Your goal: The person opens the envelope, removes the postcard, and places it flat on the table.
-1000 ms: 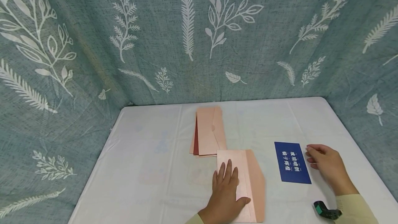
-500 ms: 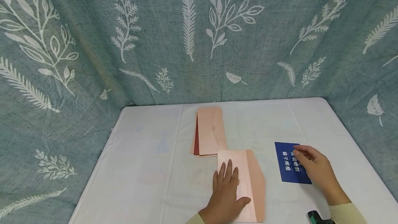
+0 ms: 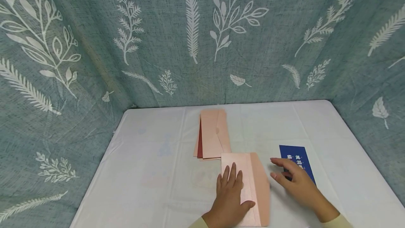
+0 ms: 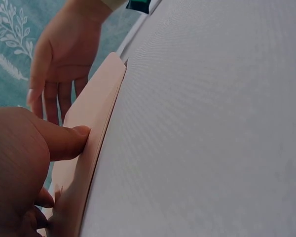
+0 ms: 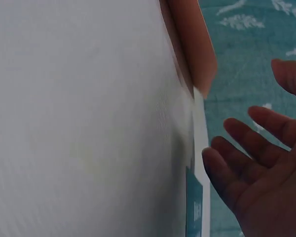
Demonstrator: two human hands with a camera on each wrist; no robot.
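My left hand (image 3: 228, 200) lies flat with spread fingers on a pale pink envelope (image 3: 248, 164), whose flap (image 3: 262, 192) is unfolded to the right. In the left wrist view the thumb (image 4: 69, 142) rests on the envelope (image 4: 98, 94). My right hand (image 3: 295, 182) hovers between that flap and a dark blue card (image 3: 294, 150) with white characters, fingers loosely bent around nothing. It covers the lower part of the card in the head view. In the right wrist view the right hand (image 5: 266, 163) has its fingers apart, beside the blue card (image 5: 194, 207).
Several more pink envelopes (image 3: 212, 133) lie stacked behind the first, with a dark red strip (image 3: 200, 143) showing at their left side. A white cloth covers the table (image 3: 152, 171). A green leaf-patterned curtain (image 3: 202, 38) hangs around the back and sides.
My right hand has moved left from the card's right edge, across the card, toward the envelope flap. The card stays in place. My left hand has not moved.
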